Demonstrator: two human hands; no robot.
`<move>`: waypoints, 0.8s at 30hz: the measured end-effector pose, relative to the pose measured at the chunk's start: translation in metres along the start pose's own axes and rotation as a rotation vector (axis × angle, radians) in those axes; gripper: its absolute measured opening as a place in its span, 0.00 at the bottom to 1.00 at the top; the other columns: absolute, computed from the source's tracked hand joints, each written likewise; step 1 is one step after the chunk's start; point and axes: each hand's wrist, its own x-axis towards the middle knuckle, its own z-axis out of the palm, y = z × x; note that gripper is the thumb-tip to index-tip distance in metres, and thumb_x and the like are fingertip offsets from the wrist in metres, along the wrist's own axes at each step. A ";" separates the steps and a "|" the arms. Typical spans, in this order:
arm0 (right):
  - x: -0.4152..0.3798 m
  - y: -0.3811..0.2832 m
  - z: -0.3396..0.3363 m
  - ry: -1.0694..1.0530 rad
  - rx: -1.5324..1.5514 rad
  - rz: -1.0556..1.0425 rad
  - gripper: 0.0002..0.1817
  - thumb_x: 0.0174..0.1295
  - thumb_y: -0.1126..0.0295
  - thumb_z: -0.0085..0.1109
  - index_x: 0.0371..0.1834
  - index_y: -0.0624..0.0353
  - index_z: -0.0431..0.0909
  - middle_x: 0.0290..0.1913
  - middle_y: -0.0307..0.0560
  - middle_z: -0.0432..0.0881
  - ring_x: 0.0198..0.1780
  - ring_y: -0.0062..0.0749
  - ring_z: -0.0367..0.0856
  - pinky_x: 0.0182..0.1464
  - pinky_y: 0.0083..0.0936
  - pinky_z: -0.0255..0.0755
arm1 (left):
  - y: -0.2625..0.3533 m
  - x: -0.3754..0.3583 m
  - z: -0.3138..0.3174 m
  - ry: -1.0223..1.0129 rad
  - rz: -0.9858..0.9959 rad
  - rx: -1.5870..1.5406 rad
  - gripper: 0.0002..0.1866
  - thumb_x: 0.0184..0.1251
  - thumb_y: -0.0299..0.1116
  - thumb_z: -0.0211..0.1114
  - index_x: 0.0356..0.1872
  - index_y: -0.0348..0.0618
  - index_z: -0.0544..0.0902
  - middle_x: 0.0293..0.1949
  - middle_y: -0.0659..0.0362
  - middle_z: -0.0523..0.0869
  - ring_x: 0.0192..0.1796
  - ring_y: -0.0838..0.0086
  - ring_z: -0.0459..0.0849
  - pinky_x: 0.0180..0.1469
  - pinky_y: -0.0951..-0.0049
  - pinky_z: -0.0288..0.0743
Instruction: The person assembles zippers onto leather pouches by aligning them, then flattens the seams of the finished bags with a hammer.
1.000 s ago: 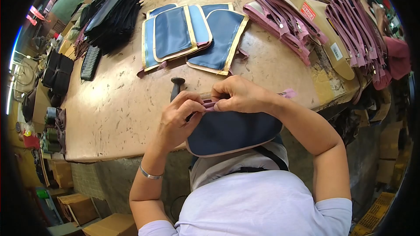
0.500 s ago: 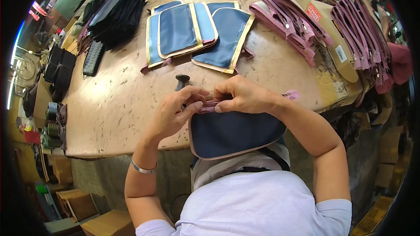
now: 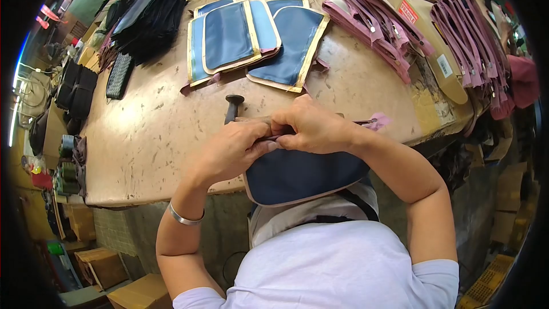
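A dark blue fabric panel (image 3: 309, 174) with a pale bound edge hangs over the table's front edge, above my lap. Along its upper side runs pink fabric; a zipper end with a pink tab (image 3: 380, 121) sticks out to the right. My left hand (image 3: 243, 146) is closed, thumb and fingers pinching the pink edge at the panel's left end. Right beside it, my right hand (image 3: 309, 129) grips the same edge with curled fingers. The pinched spot is mostly hidden by both hands. Just beyond my left hand stands a dark tool with a round, flared head (image 3: 234, 100), its lower part hidden.
Blue panels with yellow edges (image 3: 229, 37) lie overlapped ahead on the worn table (image 3: 137, 154). Bundles of pink zippered pieces (image 3: 372, 23) sit at the right, beside cardboard (image 3: 440, 68). A black stack (image 3: 151, 23) and a dark patterned block (image 3: 119, 76) are at the left.
Both hands have drawn closer together on the pink edge, and my left fingers have folded down over it. The pink strip between them is now largely covered.
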 end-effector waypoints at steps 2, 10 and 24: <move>-0.002 0.001 -0.002 -0.008 0.024 0.045 0.10 0.48 0.68 0.62 0.31 0.63 0.78 0.28 0.54 0.80 0.31 0.41 0.79 0.35 0.32 0.70 | 0.001 -0.002 0.003 0.042 -0.030 -0.042 0.08 0.57 0.30 0.62 0.30 0.34 0.78 0.25 0.50 0.78 0.30 0.59 0.77 0.34 0.66 0.70; -0.045 0.005 -0.029 -0.077 -0.216 0.084 0.09 0.52 0.64 0.61 0.29 0.58 0.79 0.31 0.46 0.79 0.40 0.38 0.76 0.49 0.34 0.62 | -0.002 -0.019 0.001 0.145 -0.210 -0.214 0.09 0.55 0.32 0.67 0.25 0.38 0.76 0.23 0.62 0.74 0.28 0.80 0.70 0.32 0.78 0.66; -0.048 -0.036 -0.061 0.100 -0.477 -0.179 0.05 0.53 0.71 0.58 0.26 0.60 0.74 0.39 0.45 0.72 0.39 0.38 0.74 0.40 0.30 0.70 | 0.016 -0.087 -0.036 0.554 -0.127 -0.221 0.09 0.52 0.22 0.65 0.22 0.37 0.71 0.47 0.47 0.80 0.45 0.71 0.77 0.46 0.74 0.70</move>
